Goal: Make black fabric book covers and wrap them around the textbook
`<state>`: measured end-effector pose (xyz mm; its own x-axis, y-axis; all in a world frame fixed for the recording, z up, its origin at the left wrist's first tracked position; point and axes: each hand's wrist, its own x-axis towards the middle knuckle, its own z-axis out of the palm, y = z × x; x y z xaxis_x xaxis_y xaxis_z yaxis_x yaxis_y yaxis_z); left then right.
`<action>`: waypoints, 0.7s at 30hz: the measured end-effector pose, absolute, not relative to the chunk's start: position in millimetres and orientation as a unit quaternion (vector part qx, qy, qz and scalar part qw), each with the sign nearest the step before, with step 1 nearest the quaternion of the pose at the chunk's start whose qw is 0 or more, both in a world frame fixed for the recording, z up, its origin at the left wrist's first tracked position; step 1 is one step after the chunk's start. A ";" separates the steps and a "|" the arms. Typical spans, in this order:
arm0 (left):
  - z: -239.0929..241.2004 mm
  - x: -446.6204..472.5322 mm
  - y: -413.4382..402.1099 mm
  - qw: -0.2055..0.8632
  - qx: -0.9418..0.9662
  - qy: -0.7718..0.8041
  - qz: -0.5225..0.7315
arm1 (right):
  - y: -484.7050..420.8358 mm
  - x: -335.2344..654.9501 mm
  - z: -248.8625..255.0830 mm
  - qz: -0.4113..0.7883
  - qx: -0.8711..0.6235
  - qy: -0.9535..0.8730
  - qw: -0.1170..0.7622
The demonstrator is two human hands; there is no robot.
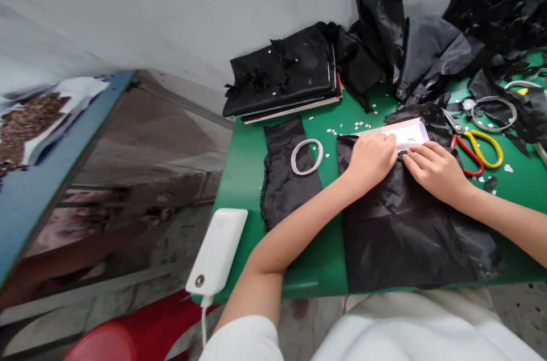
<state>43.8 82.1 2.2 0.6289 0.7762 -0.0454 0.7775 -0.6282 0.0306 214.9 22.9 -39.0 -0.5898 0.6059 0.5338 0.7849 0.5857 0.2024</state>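
Black shiny fabric (pixel 397 236) lies spread over the near part of the green table, its front edge reaching the table's rim. My left hand (pixel 372 157) is closed, its curled fingers pinching the fabric near its far edge. Beside it my right hand (pixel 436 170) has bent fingers gripping the same fabric, which bunches between the two hands. Just beyond my fingers lies a white and pale pink card (pixel 408 134) with small dark marks, partly hidden by my left hand. Scissors (pixel 481 147) with one red and one yellow handle rest right of my right hand.
On the green table (pixel 239 179) are a white power bank (pixel 220 247) with a cable, a roll of tape (pixel 306 156) on a black cloth piece (pixel 284 196), folded black fabric (pixel 286 68), crumpled black fabric (pixel 436 53) and small white scraps. A red stool (pixel 106 341) stands lower left.
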 end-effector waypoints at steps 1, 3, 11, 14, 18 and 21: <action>2.1 44.0 81.8 0.023 0.902 0.431 -0.015 | 23.0 214.9 -38.5 -0.218 -0.401 -0.865 0.209; 2.8 44.2 81.3 0.024 0.901 0.433 -0.021 | 23.4 214.9 -37.1 -0.234 -0.395 -0.863 0.211; 25.0 33.2 92.0 0.039 0.875 0.482 -0.026 | 24.1 216.0 -34.5 -0.276 -0.376 -0.860 0.210; 34.2 21.8 105.4 0.036 0.843 0.537 -0.003 | 24.1 216.1 -35.4 -0.273 -0.377 -0.860 0.211; 36.5 3.0 127.7 0.013 0.797 0.604 0.005 | 24.1 216.1 -36.0 -0.268 -0.373 -0.861 0.220; 30.4 -11.0 142.6 0.001 0.764 0.645 0.006 | 23.7 216.1 -35.7 -0.265 -0.372 -0.861 0.224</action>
